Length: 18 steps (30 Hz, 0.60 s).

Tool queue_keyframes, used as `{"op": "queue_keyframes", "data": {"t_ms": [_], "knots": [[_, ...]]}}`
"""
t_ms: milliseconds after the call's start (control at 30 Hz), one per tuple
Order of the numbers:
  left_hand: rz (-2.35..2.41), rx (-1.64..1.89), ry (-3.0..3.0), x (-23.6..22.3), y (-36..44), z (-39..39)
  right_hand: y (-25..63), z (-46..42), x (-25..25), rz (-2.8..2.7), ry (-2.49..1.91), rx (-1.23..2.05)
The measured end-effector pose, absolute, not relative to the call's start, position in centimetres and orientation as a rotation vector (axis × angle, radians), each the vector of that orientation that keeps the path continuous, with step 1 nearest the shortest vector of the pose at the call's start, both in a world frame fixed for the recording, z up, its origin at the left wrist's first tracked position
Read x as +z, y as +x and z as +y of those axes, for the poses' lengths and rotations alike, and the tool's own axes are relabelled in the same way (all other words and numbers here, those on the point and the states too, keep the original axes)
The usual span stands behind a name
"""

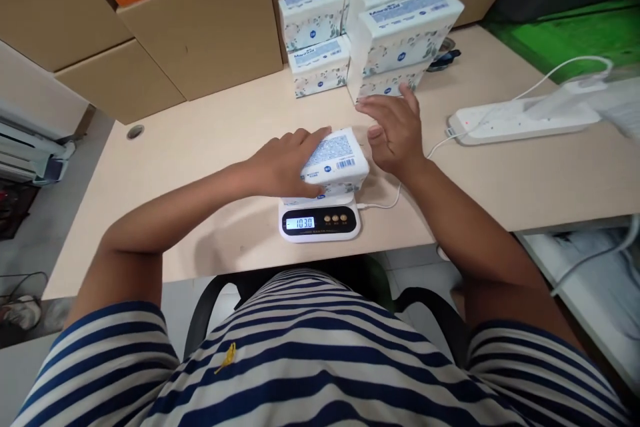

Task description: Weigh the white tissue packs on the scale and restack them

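Observation:
A white tissue pack (338, 161) with a barcode lies on a small digital scale (320, 221) whose display reads 103.0. My left hand (283, 163) rests against the pack's left side, fingers curved along it. My right hand (395, 131) hovers just right of the pack, fingers spread and holding nothing. Behind it stands a stack of several similar tissue packs (385, 33).
A white power strip (520, 121) with cables lies on the desk (200, 147) at the right. Cardboard boxes (200, 27) stand along the back left. A cable runs from the scale toward the strip. A green surface (575, 33) is at the far right.

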<state>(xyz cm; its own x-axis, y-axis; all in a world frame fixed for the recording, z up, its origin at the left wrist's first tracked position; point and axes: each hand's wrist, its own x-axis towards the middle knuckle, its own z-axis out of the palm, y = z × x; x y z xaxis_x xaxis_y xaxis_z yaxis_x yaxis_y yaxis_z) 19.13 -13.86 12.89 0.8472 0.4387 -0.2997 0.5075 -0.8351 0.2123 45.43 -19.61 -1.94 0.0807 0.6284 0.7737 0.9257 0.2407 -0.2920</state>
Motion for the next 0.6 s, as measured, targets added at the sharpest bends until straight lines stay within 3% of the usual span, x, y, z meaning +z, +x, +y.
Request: {"op": "queue_keyframes", "data": {"t_ms": [100, 333, 467, 600], "knots": [[0.659, -0.176, 2.694, 12.2, 17.8, -13.0, 44.7, -20.3, -1.5, -1.635, -1.421, -0.384], [0.556, 0.148, 2.598, 10.4, 14.0, -13.5, 42.1, -21.7, -0.9, -1.837, -1.184, 0.091], [0.543, 0.208, 2.520, 9.3, 14.4, -13.3, 42.3, -22.4, -0.2, -1.965, -1.287, 0.072], [0.581, 0.488, 2.290, 7.2, 14.4, -11.5, 43.2, -22.5, -0.2, -1.984, -1.275, 0.031]]}}
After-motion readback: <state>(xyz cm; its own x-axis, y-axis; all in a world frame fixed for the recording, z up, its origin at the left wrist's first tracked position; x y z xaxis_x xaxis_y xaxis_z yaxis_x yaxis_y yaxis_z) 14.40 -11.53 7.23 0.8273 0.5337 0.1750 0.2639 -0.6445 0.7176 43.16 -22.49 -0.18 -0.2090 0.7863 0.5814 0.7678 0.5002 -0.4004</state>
